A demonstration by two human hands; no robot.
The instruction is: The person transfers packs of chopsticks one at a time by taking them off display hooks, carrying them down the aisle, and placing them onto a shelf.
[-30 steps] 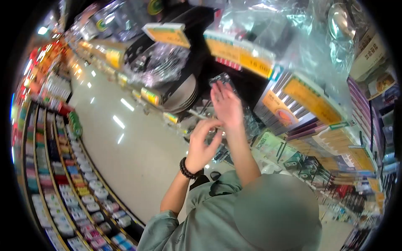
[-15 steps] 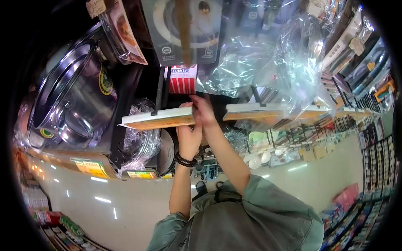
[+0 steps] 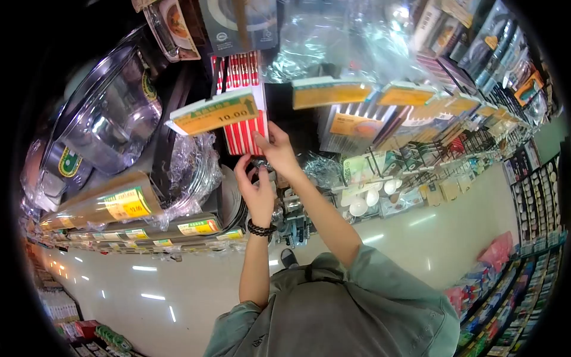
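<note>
You have your right hand (image 3: 278, 150) at the lower right edge of a red-and-white striped packet (image 3: 242, 132), a fingertip lying on the front of its stripes. The other fingers bunch close to that same edge, and you cannot tell from this view whether they pinch it or merely touch it. Your left hand (image 3: 257, 191) sits just below the packet with its fingers curved and spread, a gap between them and the thumb; it appears to hold nothing, though you cannot tell if a fingertip meets the packet's bottom end. A dark beaded bracelet (image 3: 262, 228) circles your left wrist, at six o'clock from that hand.

The packet stands at ten o'clock from your right hand and between eleven and twelve from your left. A tilted orange price tag (image 3: 214, 113) reading 10.00 crosses in front of its middle, so the packet shows above and below it.

Between nine and ten o'clock from your left hand, you have a plastic-wrapped stack (image 3: 195, 169), and beyond it a shiny metal pot (image 3: 113, 107). At one o'clock from your right hand hangs clear plastic wrapping (image 3: 342, 44); between two and three are packages with an orange label (image 3: 352, 128); at four, you see white rounded utensils (image 3: 358, 207). The glossy floor (image 3: 202, 285) lies below.
</note>
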